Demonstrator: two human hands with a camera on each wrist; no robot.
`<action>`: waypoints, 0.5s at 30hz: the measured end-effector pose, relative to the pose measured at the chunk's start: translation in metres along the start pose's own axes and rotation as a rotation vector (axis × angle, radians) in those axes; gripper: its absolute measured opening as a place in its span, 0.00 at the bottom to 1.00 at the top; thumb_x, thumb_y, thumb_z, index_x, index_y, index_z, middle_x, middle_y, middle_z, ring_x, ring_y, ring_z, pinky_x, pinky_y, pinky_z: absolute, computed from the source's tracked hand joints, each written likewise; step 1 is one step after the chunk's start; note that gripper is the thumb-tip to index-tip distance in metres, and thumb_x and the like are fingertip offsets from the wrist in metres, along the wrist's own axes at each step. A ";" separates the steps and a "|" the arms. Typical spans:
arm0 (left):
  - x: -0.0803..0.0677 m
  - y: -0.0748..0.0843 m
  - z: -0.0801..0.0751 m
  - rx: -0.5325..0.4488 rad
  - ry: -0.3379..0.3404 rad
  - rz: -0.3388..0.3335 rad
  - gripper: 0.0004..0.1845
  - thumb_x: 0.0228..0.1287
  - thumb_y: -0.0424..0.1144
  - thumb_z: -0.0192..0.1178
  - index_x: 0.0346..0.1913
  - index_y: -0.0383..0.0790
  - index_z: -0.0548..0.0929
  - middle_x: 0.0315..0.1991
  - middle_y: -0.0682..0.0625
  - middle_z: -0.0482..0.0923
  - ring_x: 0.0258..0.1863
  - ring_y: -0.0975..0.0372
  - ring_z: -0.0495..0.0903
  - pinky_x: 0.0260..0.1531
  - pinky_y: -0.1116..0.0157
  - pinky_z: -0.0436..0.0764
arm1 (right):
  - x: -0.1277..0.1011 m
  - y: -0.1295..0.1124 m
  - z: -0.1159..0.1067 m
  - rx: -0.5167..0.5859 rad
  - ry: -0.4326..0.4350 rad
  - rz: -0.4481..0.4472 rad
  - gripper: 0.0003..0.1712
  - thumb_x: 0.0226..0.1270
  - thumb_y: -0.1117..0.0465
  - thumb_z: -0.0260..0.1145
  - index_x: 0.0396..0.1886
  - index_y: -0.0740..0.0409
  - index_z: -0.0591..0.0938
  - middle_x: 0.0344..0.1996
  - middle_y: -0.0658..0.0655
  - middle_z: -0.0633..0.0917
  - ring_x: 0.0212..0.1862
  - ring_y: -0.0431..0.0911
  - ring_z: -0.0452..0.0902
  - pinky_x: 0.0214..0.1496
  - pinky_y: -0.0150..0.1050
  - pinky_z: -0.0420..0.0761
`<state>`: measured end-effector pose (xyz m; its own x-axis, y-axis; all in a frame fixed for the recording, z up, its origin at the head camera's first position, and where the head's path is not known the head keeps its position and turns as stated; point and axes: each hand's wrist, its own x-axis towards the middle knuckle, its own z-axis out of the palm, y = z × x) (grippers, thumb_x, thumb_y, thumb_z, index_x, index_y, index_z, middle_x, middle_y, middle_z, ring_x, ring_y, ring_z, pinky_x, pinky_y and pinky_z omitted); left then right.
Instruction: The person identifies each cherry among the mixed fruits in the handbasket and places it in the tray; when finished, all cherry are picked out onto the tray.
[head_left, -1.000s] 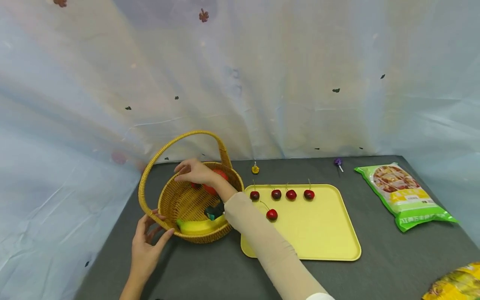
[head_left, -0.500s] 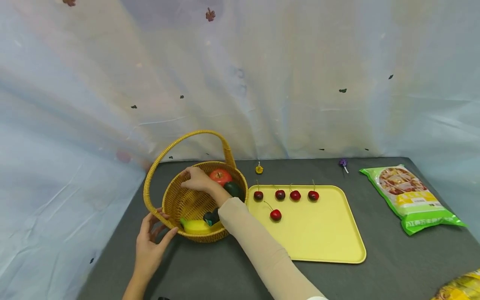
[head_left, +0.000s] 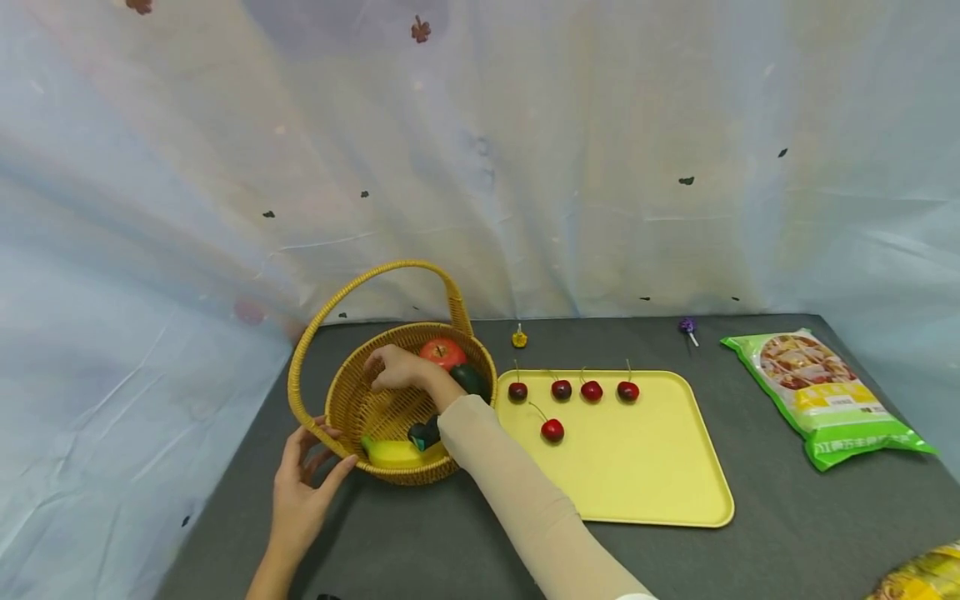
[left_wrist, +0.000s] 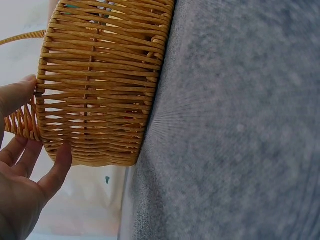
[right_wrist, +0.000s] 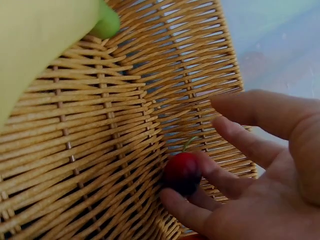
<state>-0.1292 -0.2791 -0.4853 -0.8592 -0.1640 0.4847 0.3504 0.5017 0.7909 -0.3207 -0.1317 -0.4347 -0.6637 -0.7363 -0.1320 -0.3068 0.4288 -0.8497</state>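
Observation:
A yellow wicker basket (head_left: 348,400) with a tall handle stands on the left. My left hand (head_left: 298,496) grips its rim by the handle base, thumb at the near side and fingers round the handle; in the left wrist view one fingertip lies against the outer weave. My right hand (head_left: 397,369) reaches inside the basket. In the right wrist view a dark red cherry (right_wrist: 181,172) lies by the basket's side, with the lower fingers touching it while thumb and index finger stand apart from it. A banana (head_left: 393,453), a red round fruit (head_left: 442,352) and dark fruit (head_left: 470,381) share the basket.
A yellow tray (head_left: 637,475) right of the basket bears several cherries (head_left: 552,430). Behind it lie a yellow-wrapped lollipop (head_left: 519,338) and a purple one (head_left: 687,326). A green food bag (head_left: 821,392) lies far right, a yellow packet (head_left: 922,575) at the front corner.
The view has shifted slightly. My right hand has drawn back a little within the basket and its fingers have dipped lower, uncovering the red fruit. My left hand keeps its place on the rim.

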 end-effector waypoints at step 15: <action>0.000 0.003 0.001 0.004 0.012 0.009 0.38 0.54 0.19 0.70 0.68 0.32 0.68 0.51 0.43 0.76 0.56 0.65 0.74 0.51 0.79 0.77 | -0.007 -0.005 0.000 -0.081 -0.075 0.038 0.16 0.64 0.74 0.68 0.52 0.72 0.82 0.52 0.65 0.83 0.34 0.42 0.76 0.42 0.36 0.83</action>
<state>-0.1285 -0.2770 -0.4834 -0.8515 -0.1695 0.4961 0.3564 0.5069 0.7849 -0.3144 -0.1286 -0.4298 -0.6239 -0.7545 -0.2037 -0.3382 0.4956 -0.8000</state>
